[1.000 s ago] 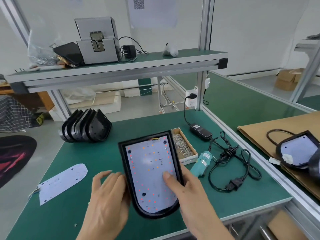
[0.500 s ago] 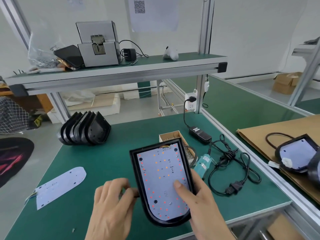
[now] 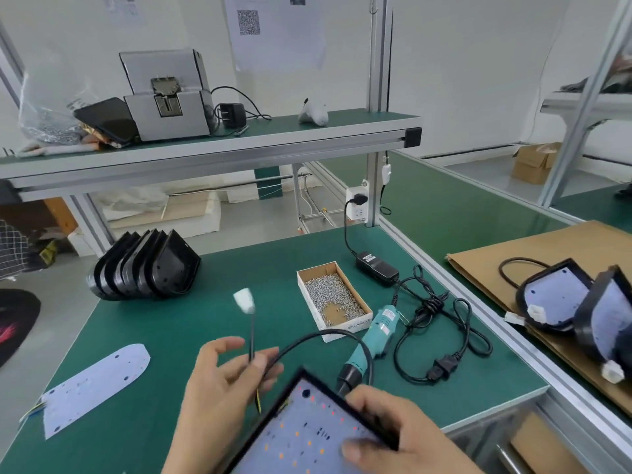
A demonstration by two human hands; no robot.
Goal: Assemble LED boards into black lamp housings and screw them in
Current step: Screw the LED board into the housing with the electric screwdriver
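Observation:
A black lamp housing (image 3: pixel 270 417) with a white LED board (image 3: pixel 301 436) seated in it is tilted up at the bottom centre. My right hand (image 3: pixel 393 436) grips its right edge, thumb on the board. My left hand (image 3: pixel 222 381) pinches the housing's black cable (image 3: pixel 251 333), whose white connector (image 3: pixel 244 300) stands up above my fingers. A loop of the same cable arcs to the right. A cardboard box of screws (image 3: pixel 333 299) and a teal electric screwdriver (image 3: pixel 372 336) lie on the green mat behind.
A stack of empty black housings (image 3: pixel 143 266) stands at the back left. A loose LED board (image 3: pixel 92 384) lies at the left. The screwdriver's power brick and coiled cord (image 3: pixel 434 323) lie right. Finished lamps (image 3: pixel 578 302) rest on cardboard on the neighbouring bench.
The housing has come up off the mat and toward me, tilted. My left hand has left its edge and now pinches the cable, with the connector raised.

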